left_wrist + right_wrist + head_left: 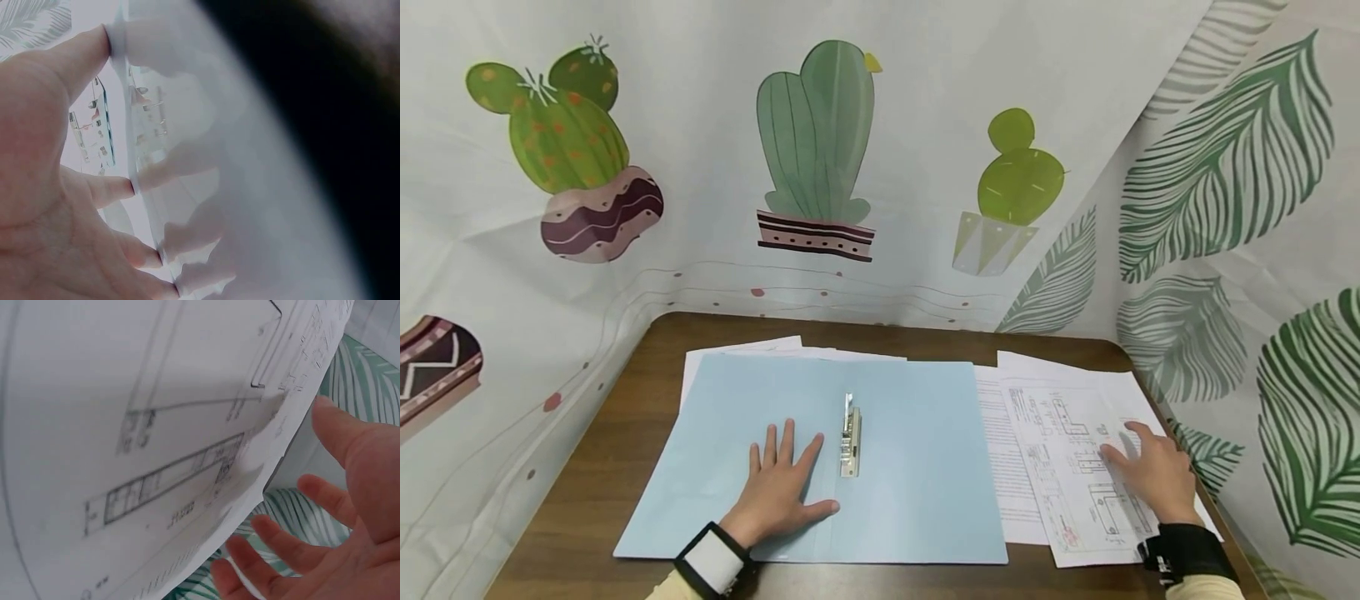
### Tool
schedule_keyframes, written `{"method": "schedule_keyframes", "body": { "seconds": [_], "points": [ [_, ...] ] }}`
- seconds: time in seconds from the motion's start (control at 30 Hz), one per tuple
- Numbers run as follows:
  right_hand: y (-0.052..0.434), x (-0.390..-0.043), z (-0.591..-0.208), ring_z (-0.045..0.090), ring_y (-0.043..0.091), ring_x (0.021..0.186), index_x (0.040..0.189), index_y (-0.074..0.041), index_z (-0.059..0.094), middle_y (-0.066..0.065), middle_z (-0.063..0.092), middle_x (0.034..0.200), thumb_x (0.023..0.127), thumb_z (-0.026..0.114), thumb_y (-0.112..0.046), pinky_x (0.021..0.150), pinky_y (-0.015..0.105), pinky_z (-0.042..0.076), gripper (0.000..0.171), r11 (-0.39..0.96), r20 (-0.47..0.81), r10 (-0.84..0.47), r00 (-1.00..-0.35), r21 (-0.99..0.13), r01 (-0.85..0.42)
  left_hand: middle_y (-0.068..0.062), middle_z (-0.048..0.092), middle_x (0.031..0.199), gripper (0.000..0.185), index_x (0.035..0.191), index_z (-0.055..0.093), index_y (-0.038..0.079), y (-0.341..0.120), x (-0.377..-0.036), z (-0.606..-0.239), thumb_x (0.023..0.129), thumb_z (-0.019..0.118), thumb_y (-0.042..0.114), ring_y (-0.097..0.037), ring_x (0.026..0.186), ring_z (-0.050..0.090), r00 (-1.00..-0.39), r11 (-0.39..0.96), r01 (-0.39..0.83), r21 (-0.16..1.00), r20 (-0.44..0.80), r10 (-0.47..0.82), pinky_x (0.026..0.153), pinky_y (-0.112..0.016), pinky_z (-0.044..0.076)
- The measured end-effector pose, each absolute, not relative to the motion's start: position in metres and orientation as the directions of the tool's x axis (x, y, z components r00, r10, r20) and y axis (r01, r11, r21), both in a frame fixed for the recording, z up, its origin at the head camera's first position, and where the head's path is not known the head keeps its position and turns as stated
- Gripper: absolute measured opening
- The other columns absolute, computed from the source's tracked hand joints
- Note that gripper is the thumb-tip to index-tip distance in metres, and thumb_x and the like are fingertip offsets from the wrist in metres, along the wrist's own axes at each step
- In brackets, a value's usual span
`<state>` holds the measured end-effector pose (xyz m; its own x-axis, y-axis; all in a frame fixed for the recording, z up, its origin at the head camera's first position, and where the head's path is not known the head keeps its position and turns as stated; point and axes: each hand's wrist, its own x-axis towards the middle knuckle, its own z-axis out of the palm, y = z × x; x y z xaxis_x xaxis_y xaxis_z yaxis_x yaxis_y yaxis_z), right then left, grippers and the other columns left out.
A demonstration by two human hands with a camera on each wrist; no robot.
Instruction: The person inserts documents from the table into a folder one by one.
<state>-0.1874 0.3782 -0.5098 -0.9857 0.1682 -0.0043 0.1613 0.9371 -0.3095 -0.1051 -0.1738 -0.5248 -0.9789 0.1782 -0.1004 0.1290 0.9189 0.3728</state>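
Observation:
A light blue folder [921, 475] lies spread flat on the table, with a metal lever clip [850, 446] near its spine. My left hand [778, 493] rests on the folder just left of the clip, fingers spread. In the left wrist view, the fingertips [125, 187] touch the glossy folder surface. To the right, sheets of paper lie overlapped, the top one a printed technical drawing [1067, 492]. Over that drawing's right part is my right hand [1157, 477], fingers loosely bent and holding nothing. The right wrist view shows its thumb [337, 428] close to the sheet; contact is unclear.
More white papers [741, 347] stick out behind the folder. A text sheet [1011, 479] lies partly under the drawing. The brown table [591, 467] meets a patterned cloth [700, 150] at the back and sides.

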Motion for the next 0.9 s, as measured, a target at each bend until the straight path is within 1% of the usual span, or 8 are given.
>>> {"method": "schedule_keyframes", "body": {
  "seconds": [0.17,0.33,0.5,0.77,0.9],
  "points": [
    [0.3825,-0.187,-0.5081,0.045,0.074,0.109,0.143,0.007,0.042,0.049,0.044,0.13,0.088,0.078,-0.048,0.078,0.073,0.041,0.085,0.939,-0.072,0.15,-0.986,-0.301,0.165,-0.038,0.015,0.163,0.103,0.155,0.046,0.009,-0.1744,-0.1056,-0.5247,0.077,0.077,0.069,-0.063,0.148,0.007,-0.979,0.919,0.132,0.37,-0.099,0.181,0.11,-0.08,0.009],
    [0.383,-0.1858,-0.5096,0.042,0.075,0.11,0.145,0.007,0.038,0.051,0.042,0.127,0.085,0.079,-0.053,0.077,0.071,0.044,0.094,0.933,-0.168,0.151,-0.974,-0.303,0.197,-0.039,0.015,0.162,0.103,0.155,0.045,0.009,-0.1743,-0.1045,-0.5238,0.077,0.077,0.069,-0.064,0.147,0.007,-0.977,0.917,0.132,0.375,-0.105,0.184,0.109,-0.08,0.01],
    [0.3803,-0.184,-0.5092,0.041,0.075,0.111,0.144,0.006,0.039,0.05,0.042,0.125,0.083,0.082,-0.047,0.077,0.071,0.043,0.092,0.927,-0.181,0.167,-0.969,-0.306,0.217,-0.039,0.015,0.162,0.103,0.155,0.046,0.009,-0.1739,-0.1042,-0.5237,0.077,0.077,0.069,-0.064,0.147,0.007,-0.978,0.919,0.131,0.371,-0.105,0.182,0.109,-0.08,0.009],
    [0.378,-0.1846,-0.5068,0.044,0.072,0.11,0.142,0.006,0.042,0.048,0.044,0.126,0.083,0.084,-0.038,0.077,0.069,0.044,0.084,0.924,-0.17,0.184,-0.968,-0.307,0.229,-0.038,0.015,0.162,0.102,0.155,0.046,0.009,-0.1743,-0.104,-0.5247,0.078,0.077,0.068,-0.063,0.148,0.007,-0.979,0.916,0.139,0.377,-0.084,0.184,0.11,-0.08,0.009],
    [0.3792,-0.1849,-0.5083,0.043,0.073,0.111,0.142,0.006,0.042,0.049,0.04,0.127,0.083,0.084,-0.036,0.078,0.071,0.043,0.084,0.922,-0.159,0.188,-0.969,-0.311,0.23,-0.038,0.016,0.162,0.101,0.154,0.047,0.009,-0.1741,-0.1041,-0.5258,0.078,0.078,0.067,-0.063,0.148,0.007,-0.979,0.914,0.142,0.381,-0.08,0.186,0.11,-0.08,0.009]
  ]
}}
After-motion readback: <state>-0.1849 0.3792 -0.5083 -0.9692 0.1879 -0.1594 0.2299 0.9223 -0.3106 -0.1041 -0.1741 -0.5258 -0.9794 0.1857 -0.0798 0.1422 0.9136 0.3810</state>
